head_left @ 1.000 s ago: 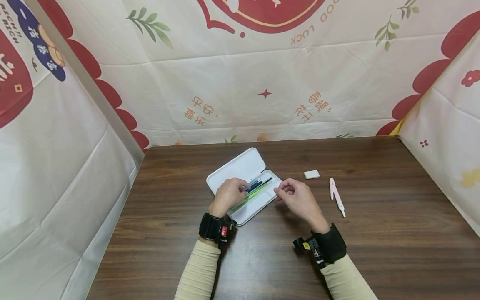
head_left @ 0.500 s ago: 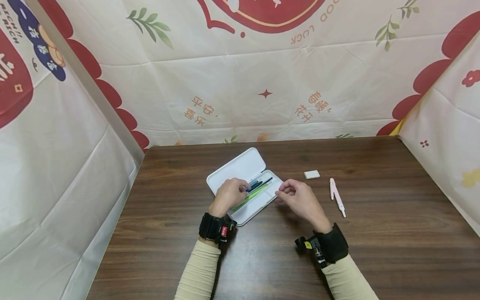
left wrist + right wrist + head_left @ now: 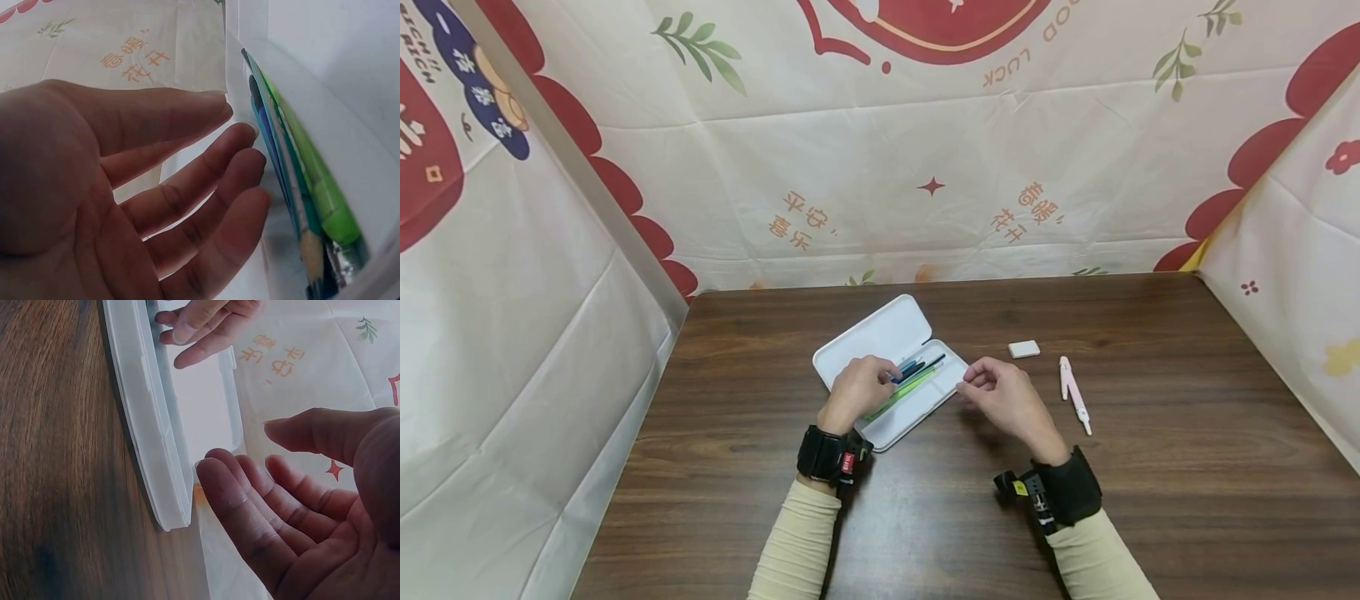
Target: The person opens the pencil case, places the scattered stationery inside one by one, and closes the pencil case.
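Note:
A white pencil case (image 3: 912, 422) lies with its lid (image 3: 872, 333) folded back on the table. Inside it are a green pen (image 3: 337, 219), a pencil (image 3: 310, 253) and several blue and dark writing tools (image 3: 912, 368). My left hand (image 3: 857, 390) hovers over the case's left part, its fingers loosely bent beside the pens and holding nothing. At the case's right end is my right hand (image 3: 1003, 400); in the right wrist view its thumb and fingers are apart with nothing between them. Whether its fingertips touch the rim cannot be told.
To the right of the case lie a white eraser (image 3: 1024, 349) and a pale pink drawing compass (image 3: 1075, 396). The brown wooden table (image 3: 1187, 375) meets a patterned cloth (image 3: 887, 192) at its back edge. More cloth hangs on both sides.
My right hand has drifted slightly right, away from the middle of the case. The left hand, the case and the things on the table have stayed put.

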{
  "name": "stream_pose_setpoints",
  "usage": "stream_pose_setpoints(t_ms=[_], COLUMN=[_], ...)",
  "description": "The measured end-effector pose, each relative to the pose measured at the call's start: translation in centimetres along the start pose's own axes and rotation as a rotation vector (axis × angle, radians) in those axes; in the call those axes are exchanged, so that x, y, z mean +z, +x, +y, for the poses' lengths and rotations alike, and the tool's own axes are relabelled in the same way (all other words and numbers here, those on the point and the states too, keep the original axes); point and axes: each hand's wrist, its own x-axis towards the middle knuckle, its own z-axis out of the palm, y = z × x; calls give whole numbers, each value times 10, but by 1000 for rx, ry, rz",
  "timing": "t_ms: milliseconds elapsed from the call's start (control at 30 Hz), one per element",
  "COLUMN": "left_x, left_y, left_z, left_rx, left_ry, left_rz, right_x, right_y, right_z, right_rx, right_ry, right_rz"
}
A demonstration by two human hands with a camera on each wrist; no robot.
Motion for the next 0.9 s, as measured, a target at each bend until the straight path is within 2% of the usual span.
stream_pose_setpoints(t_ms=[433, 900], left_x=[2, 0], left_y=[2, -1], left_z=[1, 1], left_rx=[9, 25], left_ry=[17, 7], left_rz=[8, 1], right_x=[-12, -38], right_y=[-3, -5], right_z=[5, 13], right_rx=[15, 33], right_ry=[-59, -144], right_rz=[42, 82])
